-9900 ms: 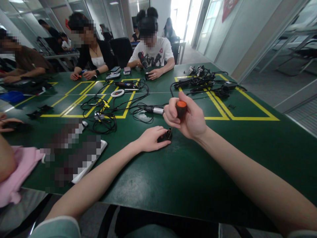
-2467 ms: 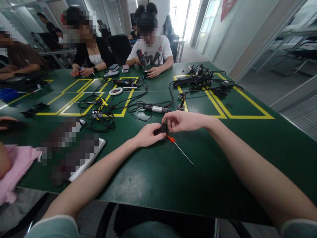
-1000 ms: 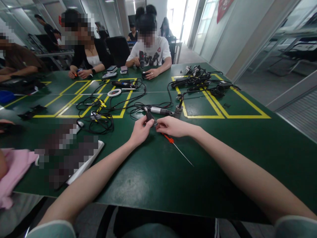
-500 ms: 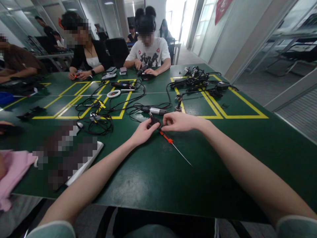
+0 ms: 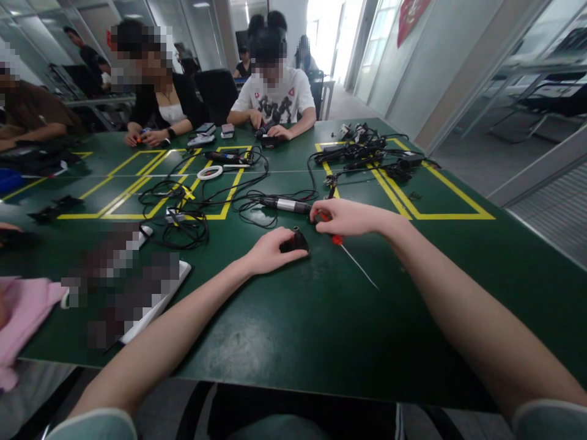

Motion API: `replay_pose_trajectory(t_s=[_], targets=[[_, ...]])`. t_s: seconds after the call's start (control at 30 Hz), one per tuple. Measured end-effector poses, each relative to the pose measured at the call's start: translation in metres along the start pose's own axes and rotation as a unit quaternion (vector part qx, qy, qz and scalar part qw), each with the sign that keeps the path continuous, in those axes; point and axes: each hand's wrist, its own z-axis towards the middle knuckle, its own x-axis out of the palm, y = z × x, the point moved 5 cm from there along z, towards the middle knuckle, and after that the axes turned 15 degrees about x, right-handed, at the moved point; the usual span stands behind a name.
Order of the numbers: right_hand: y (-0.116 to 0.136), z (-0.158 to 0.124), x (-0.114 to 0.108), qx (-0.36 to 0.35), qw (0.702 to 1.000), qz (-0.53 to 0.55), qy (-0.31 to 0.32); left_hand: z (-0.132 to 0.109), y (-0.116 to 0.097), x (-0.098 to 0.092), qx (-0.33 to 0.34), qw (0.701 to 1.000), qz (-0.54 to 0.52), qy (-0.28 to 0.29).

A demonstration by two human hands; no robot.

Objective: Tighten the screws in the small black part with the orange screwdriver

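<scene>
My left hand point(image 5: 273, 250) is closed around a small black part point(image 5: 299, 242), resting low over the green table point(image 5: 293, 330). What kind of part it is I cannot make out, since fingers cover much of it. To the right, my right hand point(image 5: 346, 216) grips the handle of a screwdriver point(image 5: 338, 240). Its handle is red and black, partly hidden by the fingers, and its long thin shaft points down and right, apart from the black part. Just beyond both hands lies a black and silver pen-shaped tool point(image 5: 287, 205) with a cord.
Coiled black cables point(image 5: 190, 229) lie to the left, and a heap of black cables and devices point(image 5: 362, 146) at the far right. A white ring point(image 5: 210, 173) sits among yellow tape outlines. A white-edged board point(image 5: 177, 278) is near my left arm. Co-workers sit across the table.
My right hand has moved right with the screwdriver, away from the black part. My left hand has shifted slightly nearer to me and to the right, still holding that part.
</scene>
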Motion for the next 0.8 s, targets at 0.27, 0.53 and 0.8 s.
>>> replay_pose_trajectory(t_s=[0.27,0.53,0.8], targets=[[0.013,-0.032,-0.042,-0.179,0.915,0.344,-0.108,-0.001,-0.002,0.001,0.058,0.998,-0.025,0.026],[0.022,-0.050,-0.048,-0.275,0.852,0.330,-0.300,-0.004,0.006,-0.002,-0.001,0.995,-0.097,0.036],[0.035,-0.057,-0.041,-0.298,0.839,0.301,-0.342,-0.005,-0.005,0.006,-0.023,0.989,-0.139,0.039]])
